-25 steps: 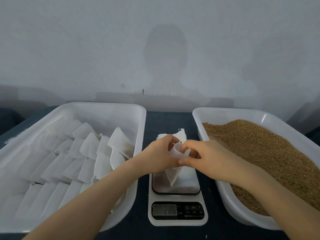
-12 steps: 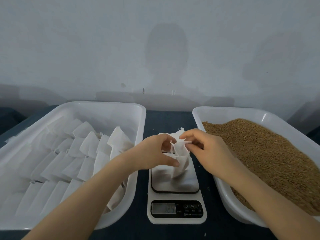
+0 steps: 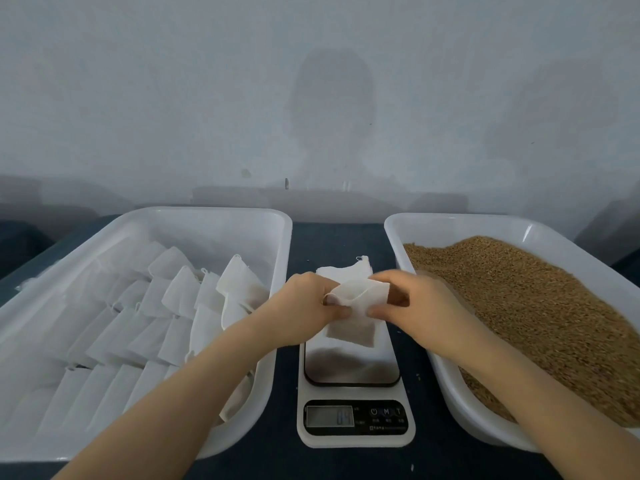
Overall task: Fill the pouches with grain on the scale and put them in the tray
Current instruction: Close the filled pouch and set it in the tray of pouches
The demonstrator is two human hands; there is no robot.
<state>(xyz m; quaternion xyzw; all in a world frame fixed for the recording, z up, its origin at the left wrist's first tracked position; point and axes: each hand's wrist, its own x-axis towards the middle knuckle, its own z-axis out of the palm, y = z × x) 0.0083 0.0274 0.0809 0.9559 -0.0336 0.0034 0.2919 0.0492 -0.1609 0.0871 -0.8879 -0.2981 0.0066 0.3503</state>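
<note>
Head view: a small white pouch [image 3: 358, 317] hangs over the platform of a kitchen scale [image 3: 351, 370] at centre. Whether its lower edge touches the plate cannot be told. The left hand [image 3: 301, 310], at 9 o'clock of the pouch, and the right hand [image 3: 419, 310], at 3 o'clock, each pinch one side of its mouth between thumb and curled fingers. They spread it apart, likely so grain [image 3: 536, 306] can go in while the scale weighs. The grain is heaped in the grain tray [image 3: 450, 219] at 3 o'clock of the scale, near the right hand. The pouch tray [image 3: 207, 213] at 9 o'clock holds rows of white pouches. Spare pouches [image 3: 341, 271] lie at 12 o'clock, just beyond the hands. The display digits are blurred.
</note>
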